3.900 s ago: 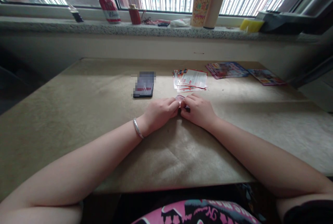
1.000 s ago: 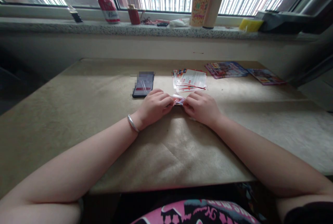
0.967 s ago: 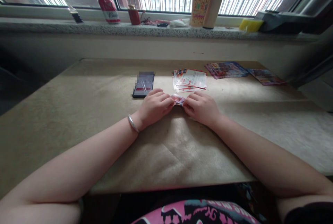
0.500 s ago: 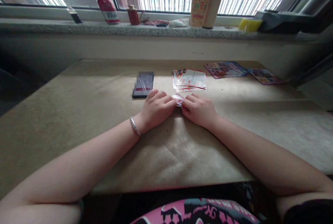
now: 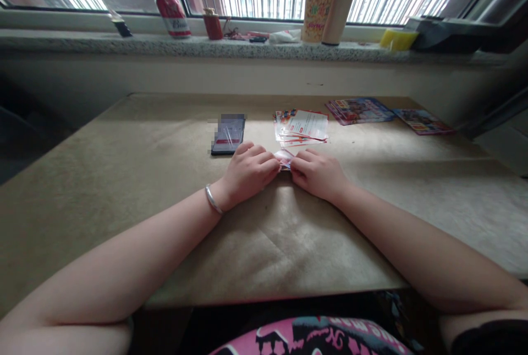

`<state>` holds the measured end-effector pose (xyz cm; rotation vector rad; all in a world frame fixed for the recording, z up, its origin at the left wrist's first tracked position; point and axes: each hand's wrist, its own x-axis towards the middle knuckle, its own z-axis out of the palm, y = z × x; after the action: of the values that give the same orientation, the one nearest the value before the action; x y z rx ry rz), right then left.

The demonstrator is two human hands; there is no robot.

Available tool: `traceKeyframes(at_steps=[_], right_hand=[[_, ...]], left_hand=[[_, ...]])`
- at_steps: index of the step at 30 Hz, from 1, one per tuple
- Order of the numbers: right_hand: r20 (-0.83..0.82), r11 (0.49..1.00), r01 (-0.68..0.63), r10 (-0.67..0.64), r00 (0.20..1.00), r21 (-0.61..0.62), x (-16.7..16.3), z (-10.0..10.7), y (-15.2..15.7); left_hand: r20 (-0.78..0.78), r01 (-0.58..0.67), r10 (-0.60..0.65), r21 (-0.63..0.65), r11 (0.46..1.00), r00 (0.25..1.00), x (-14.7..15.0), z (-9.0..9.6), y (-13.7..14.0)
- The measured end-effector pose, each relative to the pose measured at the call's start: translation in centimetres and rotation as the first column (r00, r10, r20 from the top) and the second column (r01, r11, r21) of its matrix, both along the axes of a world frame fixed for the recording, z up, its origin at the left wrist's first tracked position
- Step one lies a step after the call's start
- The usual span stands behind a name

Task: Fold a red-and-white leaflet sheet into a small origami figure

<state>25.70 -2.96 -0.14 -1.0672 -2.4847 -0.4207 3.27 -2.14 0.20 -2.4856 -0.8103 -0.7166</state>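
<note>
A small piece of printed paper (image 5: 284, 160), pale with pink and red patches, is pinched between my two hands just above the tabletop. My left hand (image 5: 253, 170), with a silver bangle at its wrist, is closed on the paper's left end. On its right end my right hand (image 5: 317, 172) is closed too, fingers curled. Much of the paper is hidden behind my fingers. Just beyond lies a fanned pile of white and red printed cards (image 5: 307, 125). A dark phone (image 5: 229, 135) rests flat beyond my left hand.
Colourful printed packets (image 5: 358, 110) lie at the table's back right, with another packet (image 5: 423, 121) beside them. On the stone windowsill (image 5: 247, 51) stand a red and white can (image 5: 173, 16), a red lighter-like object (image 5: 213, 25), a patterned cup (image 5: 317, 14) and a yellow item (image 5: 398, 39).
My right hand has shifted very slightly to the right, so a little more of the paper shows between my fingers. The left hand keeps its hold.
</note>
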Motion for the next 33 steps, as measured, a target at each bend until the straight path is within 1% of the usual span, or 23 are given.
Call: traceKeyframes(at_steps=[5, 10, 20, 27, 30, 33], right_hand=[[-0.031, 0.998, 0.034, -0.036, 0.999, -0.045, 0.8, 0.0, 0.3], [-0.095, 0.995, 0.046, -0.054, 0.994, -0.089, 1.5, -0.1, 0.5], [-0.172, 0.994, 0.023, -0.041, 0.984, -0.104, 3.0, -0.2, 1.6], [-0.228, 0.993, -0.033, 0.006, 0.974, -0.115, 4.2, -0.1, 2.2], [-0.259, 0.986, -0.074, 0.033, 0.965, -0.152, 4.8, -0.2, 2.6], [-0.26, 0.974, -0.112, 0.059, 0.964, -0.195, 5.0, -0.4, 2.8]], left_hand=[[0.02, -0.037, 0.038, -0.046, 0.998, 0.999, -0.5, -0.1, 0.4], [0.011, -0.057, 0.058, -0.04, 0.998, 0.998, -1.2, 0.0, 0.8], [0.046, -0.095, 0.097, -0.04, 0.995, 0.994, -2.2, 0.0, 1.5], [0.058, -0.077, 0.078, -0.012, 0.997, 0.995, -2.7, -0.1, 1.7], [0.095, -0.063, 0.068, -0.056, 0.996, 0.993, -3.1, -0.3, 2.0], [0.156, -0.012, 0.033, -0.135, 0.991, 0.987, -3.2, -0.4, 2.1]])
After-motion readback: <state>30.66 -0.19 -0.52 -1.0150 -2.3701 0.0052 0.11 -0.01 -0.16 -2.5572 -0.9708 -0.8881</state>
